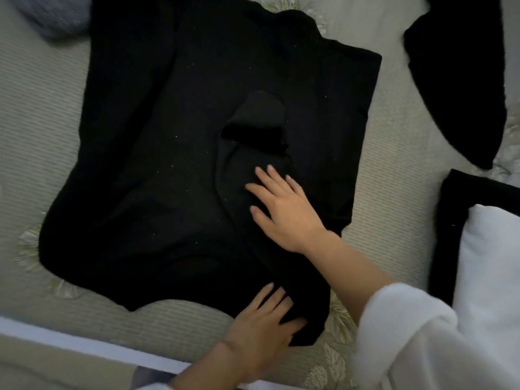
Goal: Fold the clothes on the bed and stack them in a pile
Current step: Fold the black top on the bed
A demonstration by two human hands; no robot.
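A large black garment (174,142) lies spread flat across the middle of the bed (33,142). One part of it is folded inward over the centre, with a darker cuff or band showing (253,136). My right hand (284,212) presses flat on that folded part, fingers straight and spread. My left hand (264,325) rests flat on the garment's near lower edge, close to the bed's front edge. Neither hand grips the cloth.
Another black garment (461,80) lies loose at the upper right. At the right edge a folded black piece (461,198) has a white folded item (495,266) on it. A grey bundle (56,18) sits at the upper left. The bed's white front border (84,342) runs along the bottom.
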